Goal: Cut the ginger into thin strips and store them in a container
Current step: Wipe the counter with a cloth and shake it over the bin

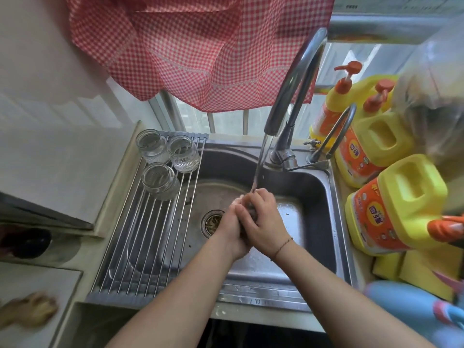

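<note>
steel sink [324, 187], rack [150, 237], three glasses [158, 180]

Single head-worn wide-angle view, looking forward and steeply down from above the sink [324, 197], close over both forearms reaching in from the bottom edge, faucet [296, 79] arching at centre, checked curtain [195, 46] up top, edges bending with lens distortion

I am looking at a home kitchen. A stainless steel sink [324, 197] sits under a curved tap [296, 79] with water running, and a roll-up drying rack [150, 234] across its left side carries three upturned glass jars [160, 162]. Yellow detergent jugs [391, 204] with orange pumps crowd the right edge, and a red gingham curtain [200, 46] hangs over the window behind.
</note>
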Tool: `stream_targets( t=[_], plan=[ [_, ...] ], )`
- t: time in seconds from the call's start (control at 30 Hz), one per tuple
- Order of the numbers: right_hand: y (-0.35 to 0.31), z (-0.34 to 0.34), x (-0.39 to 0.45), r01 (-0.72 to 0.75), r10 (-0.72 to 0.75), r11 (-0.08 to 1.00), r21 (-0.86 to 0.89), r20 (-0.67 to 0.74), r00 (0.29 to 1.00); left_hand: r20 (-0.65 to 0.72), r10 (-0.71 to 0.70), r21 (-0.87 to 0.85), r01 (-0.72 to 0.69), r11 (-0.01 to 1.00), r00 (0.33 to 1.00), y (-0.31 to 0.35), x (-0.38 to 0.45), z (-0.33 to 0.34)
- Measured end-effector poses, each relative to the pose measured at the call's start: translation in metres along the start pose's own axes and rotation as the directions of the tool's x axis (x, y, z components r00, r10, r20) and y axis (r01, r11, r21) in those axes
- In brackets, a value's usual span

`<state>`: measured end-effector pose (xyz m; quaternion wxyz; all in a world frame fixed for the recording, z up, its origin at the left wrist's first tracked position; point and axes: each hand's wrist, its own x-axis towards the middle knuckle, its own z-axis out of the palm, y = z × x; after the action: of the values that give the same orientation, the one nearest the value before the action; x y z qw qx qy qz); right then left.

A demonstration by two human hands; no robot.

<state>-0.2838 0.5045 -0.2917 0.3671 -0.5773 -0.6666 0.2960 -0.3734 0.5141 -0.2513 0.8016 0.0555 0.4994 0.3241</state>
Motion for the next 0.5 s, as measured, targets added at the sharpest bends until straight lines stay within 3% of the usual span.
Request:
stream_targets(
  t=[0.13, 0.23, 0.33, 0.4, 0.5],
  plan=[
    [0.006, -0.006, 0.003, 0.225, -0.228, 0.961, -0.164, 0.000, 0.974, -0.049, -0.124, 0.056, 0.127, 0.990, 0.991, -0.010, -0.004, 0.000],
    [0.004, -0.005, 0.009, 0.239, -0.246, 0.938, -0.249, 0.004, 0.969, -0.135, -0.099, 0.161, 0.121, 0.980, 0.986, -0.013, 0.000, -0.005],
    [-0.006, -0.007, 0.016, 0.022, -0.011, 0.977, -0.211, 0.052, 0.999, -0.174, 0.005, 0.239, 0.037, 0.970, 0.985, -0.013, 0.004, -0.002],
    [-0.013, -0.011, 0.026, -0.178, 0.199, 0.965, -0.195, 0.093, 0.976, -0.171, 0.166, 0.348, -0.098, 0.932, 0.971, -0.012, 0.005, -0.001],
    [-0.009, -0.010, 0.040, -0.514, 0.508, 0.857, 0.030, 0.108, 0.854, -0.066, 0.514, 0.658, -0.350, 0.666, 0.855, -0.012, 0.012, -0.007]
  ],
)
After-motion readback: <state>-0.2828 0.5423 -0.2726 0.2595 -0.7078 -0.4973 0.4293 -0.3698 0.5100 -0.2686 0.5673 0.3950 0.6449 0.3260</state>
